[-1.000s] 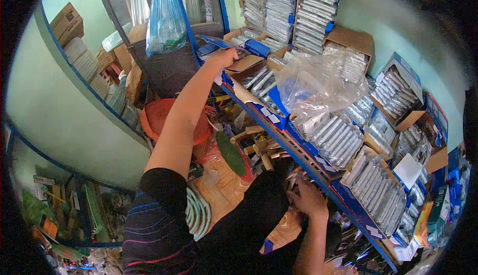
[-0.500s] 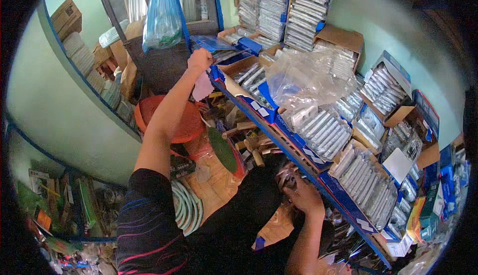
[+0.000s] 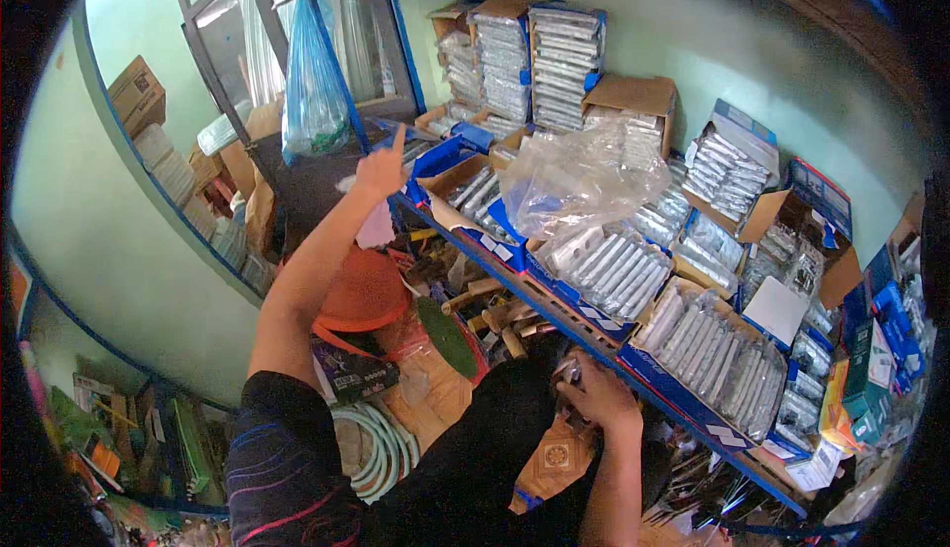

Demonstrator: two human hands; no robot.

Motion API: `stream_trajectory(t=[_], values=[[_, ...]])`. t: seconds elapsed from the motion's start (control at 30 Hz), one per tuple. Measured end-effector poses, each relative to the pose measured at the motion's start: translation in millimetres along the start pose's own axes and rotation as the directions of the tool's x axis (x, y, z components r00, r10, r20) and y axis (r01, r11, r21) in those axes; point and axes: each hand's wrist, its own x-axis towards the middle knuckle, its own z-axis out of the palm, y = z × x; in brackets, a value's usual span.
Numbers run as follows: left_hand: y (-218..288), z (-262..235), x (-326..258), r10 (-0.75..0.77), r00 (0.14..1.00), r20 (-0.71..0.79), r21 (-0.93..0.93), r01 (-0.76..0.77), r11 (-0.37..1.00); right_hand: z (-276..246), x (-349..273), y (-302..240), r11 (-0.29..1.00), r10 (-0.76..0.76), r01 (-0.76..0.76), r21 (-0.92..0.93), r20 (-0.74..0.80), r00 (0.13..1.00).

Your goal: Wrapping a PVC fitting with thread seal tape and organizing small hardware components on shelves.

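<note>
Our left hand (image 3: pixel 381 169) is raised by the shelf (image 3: pixel 554 304), fingers pinching a small pale packet (image 3: pixel 376 225), already lifted clear. Our right hand (image 3: pixel 599 397), fingers curled, grips dark hardware (image 3: pixel 566 374) under the shelf edge, not yet sorted.

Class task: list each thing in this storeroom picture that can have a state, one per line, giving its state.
Left hand: raised, index finger up, holding pale paper slip.
Right hand: low, gripping small dark metal parts, unclear.
Blue plastic bag: hanging, full.
Clear plastic sheet: crumpled over boxes.
Brown cardboard box: flaps open.
</note>
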Motion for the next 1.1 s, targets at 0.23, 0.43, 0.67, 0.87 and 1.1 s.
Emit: stream_trajectory(t=[0.23,0.43,0.67,0.87,1.1], values=[[-5.7,12.2,-30.3,0.292,0.945,0.150,-0.098,-0.279,0.955,5.0,-10.6,10.1,0.998,-0.025,0.024,0.056,0.015,1.000],[135.5,-114.3,-201.9,0.268,0.956,0.121,-0.987,0.144,-0.070,-38.8,-29.9,-92.0,0.847,-0.344,0.525,0.081,-0.669,0.659],[217.6,-119.7,-289.6,0.554,0.756,0.349,-0.761,0.573,-0.303,29.9,-30.1,-121.2,0.725,-0.311,0.685,0.079,-0.849,0.428],[197.6,-101.5,-308.3,0.523,0.845,0.112,-0.965,0.219,-0.147,-13.6,-32.3,-83.9,0.772,-0.036,0.535,0.344,-0.817,0.576],[151.8,-125.7,-242.0,0.283,0.954,0.097,-0.956,0.011,0.292,-46.1,-39.6,-44.4,0.481,0.376,0.471,0.739,-0.660,0.650]])
